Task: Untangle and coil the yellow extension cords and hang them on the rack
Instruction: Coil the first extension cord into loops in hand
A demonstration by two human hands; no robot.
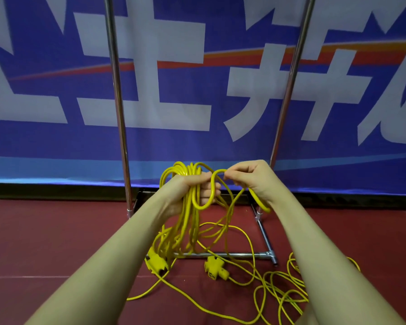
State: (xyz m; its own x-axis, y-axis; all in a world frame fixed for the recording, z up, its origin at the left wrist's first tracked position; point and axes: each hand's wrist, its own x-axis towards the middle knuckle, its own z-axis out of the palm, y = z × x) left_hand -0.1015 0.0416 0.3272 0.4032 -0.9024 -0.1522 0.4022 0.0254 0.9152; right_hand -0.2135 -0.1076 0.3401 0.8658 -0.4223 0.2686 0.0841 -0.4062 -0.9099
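The left hand [192, 191] is gripping a bundle of coils [185, 174] while the right hand [246, 177] is pinching the next loop [209, 195] before the rack [117, 90]. Loops risk slipping loose or snagging, since thin yellow cord [274, 292] and two sockets [215, 267] are lying tangled across the floor [56, 242].

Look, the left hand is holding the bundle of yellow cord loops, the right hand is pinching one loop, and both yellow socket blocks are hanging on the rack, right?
Not quite. The head view shows both socket blocks lying on the red floor by the rack. The left hand does hold the cord bundle; the right hand pinches a loop.
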